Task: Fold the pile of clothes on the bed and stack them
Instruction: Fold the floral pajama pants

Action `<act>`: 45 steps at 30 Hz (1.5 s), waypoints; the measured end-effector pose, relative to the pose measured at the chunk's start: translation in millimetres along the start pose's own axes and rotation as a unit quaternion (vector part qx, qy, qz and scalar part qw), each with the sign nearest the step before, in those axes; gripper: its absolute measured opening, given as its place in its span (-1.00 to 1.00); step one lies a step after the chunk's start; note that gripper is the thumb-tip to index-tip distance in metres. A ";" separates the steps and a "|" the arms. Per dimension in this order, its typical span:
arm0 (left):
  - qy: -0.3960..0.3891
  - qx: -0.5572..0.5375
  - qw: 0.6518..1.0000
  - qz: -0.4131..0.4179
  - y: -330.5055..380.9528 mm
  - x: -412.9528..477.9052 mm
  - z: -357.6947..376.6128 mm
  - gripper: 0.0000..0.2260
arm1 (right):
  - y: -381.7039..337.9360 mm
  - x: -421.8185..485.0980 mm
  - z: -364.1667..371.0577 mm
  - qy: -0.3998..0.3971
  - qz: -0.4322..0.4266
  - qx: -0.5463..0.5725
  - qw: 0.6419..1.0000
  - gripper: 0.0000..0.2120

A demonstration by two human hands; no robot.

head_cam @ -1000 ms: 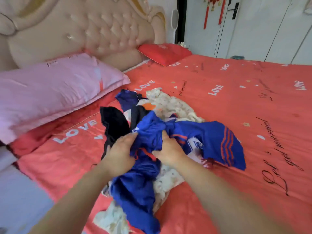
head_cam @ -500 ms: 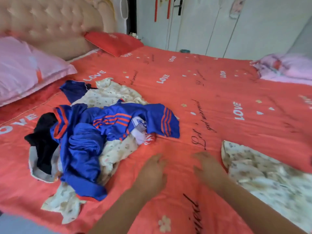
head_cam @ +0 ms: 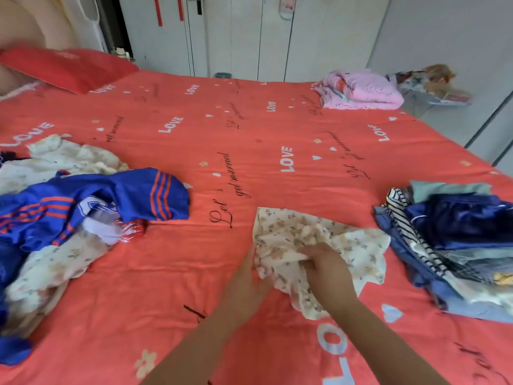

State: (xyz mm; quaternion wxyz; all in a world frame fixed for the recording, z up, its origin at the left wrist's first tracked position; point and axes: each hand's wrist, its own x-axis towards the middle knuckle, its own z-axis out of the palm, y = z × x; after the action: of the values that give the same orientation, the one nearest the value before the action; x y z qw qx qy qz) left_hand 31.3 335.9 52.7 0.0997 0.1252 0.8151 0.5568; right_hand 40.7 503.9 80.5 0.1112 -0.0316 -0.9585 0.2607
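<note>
Our right hand [head_cam: 327, 269] pinches the floral garment [head_cam: 361, 245] with curled fingers; we cannot tell how the fingers of our blurred left hand [head_cam: 248, 279] lie.

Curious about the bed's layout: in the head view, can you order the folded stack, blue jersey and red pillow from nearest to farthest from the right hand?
From the right hand, gripping the floral garment:
1. folded stack, just to its right.
2. blue jersey, across on the left.
3. red pillow, far back on the left.
</note>
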 end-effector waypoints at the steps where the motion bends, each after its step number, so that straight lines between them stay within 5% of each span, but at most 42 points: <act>1: 0.019 -0.062 0.998 -0.015 1.7 1.1 -2.3 -0.41 | -14.4 -2.6 -6.1 0.025 -0.034 0.050 0.998 -0.67; 3: 0.052 -0.132 0.989 -0.052 1.7 1.5 -9.3 -0.48 | -42.5 -14.8 -14.3 -0.012 -0.103 0.133 0.986 -0.65; 6: 0.140 -0.078 0.984 -0.081 -3.3 -7.4 -27.9 -0.79 | -59.2 -40.7 -12.3 -0.149 -0.098 0.196 0.964 -0.61; 11: 0.229 0.072 0.957 -0.161 -25.9 -34.3 -54.6 -0.89 | -10.3 -53.2 -8.9 -0.036 0.033 0.051 0.998 -0.49; 15: 0.197 0.137 0.966 -0.096 -13.7 -44.9 -45.5 -0.73 | 12.5 -50.0 -6.1 -0.102 0.151 -0.016 0.983 -0.23; 17: 0.159 0.148 0.976 -0.027 0.2 -46.2 -32.7 -0.67 | 17.8 -43.1 1.5 -0.111 0.172 0.022 0.979 -0.43; 19: 0.116 0.161 0.980 0.017 13.2 -44.9 -20.1 -0.60 | 15.9 -35.5 3.6 -0.102 0.171 0.033 0.979 -0.86; 22: 0.051 0.165 0.985 0.014 23.9 -34.5 -5.8 -0.45 | 5.9 -27.5 0.7 -0.074 0.151 0.064 0.984 -0.74; 26: -0.001 0.023 0.999 -0.029 36.7 -18.5 0.9 -0.34 | -19.7 -25.3 -12.0 -0.030 0.079 0.172 0.982 -0.89; 29: -0.003 -0.141 0.984 -0.113 49.1 -9.2 0.3 -0.32 | -39.8 -29.1 -20.5 -0.084 0.022 0.208 0.974 -0.90; 32: 0.004 -0.192 0.970 -0.148 54.1 -0.5 -2.8 -0.70 | -47.6 -37.0 -19.6 -0.151 0.042 0.316 0.936 -0.74; 35: 0.063 -0.254 0.951 -0.163 61.8 3.8 -21.1 -0.87 | -37.5 -41.5 -19.8 -0.097 0.087 0.378 0.917 -0.67; 41: 0.243 -0.166 0.953 -0.071 53.9 13.0 -131.8 -0.90 | 3.4 -43.3 -23.2 -0.026 0.121 0.184 0.975 -0.75; 45: 0.291 0.055 0.938 -0.178 10.6 0.7 -180.0 -0.78 | 20.0 -48.4 -15.0 -0.070 0.111 0.033 0.991 -0.67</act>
State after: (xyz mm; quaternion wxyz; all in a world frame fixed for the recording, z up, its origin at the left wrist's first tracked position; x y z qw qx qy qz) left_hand -22.7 180.9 127.4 -0.0519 -0.1841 0.8465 0.4968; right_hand 91.3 522.8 73.5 0.0154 -0.1158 -0.9454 0.3043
